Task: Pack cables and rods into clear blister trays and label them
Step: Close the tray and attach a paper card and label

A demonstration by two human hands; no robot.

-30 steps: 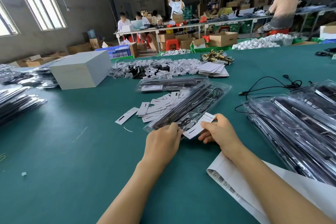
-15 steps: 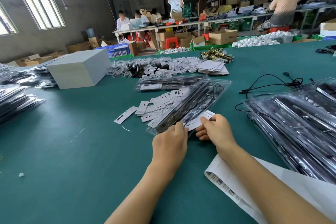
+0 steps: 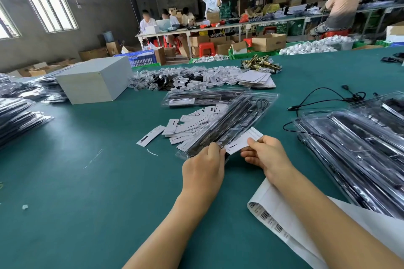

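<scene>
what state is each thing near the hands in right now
left hand: gripping the tray's near end
right hand: pinching the label card
blister tray: filled, tilted, near end lifted
label card: held against the tray
loose cable: lying unpacked on the table

Landmark: the blister tray lying diagonally on the green table. Left and near-left of the tray is bare green cloth, wide passage, only a small scrap and a thin white strip on it. Directly left of the tray, loose label cards block a low sweep. Behind the tray a second packed tray lies crosswise, then a heap of small bagged parts and a grey box. Right of the tray: a narrow bare lane, crossed by a black cable; beyond it the stacked trays wall off that side. Near-right, a white label sheet covers the cloth.
</scene>
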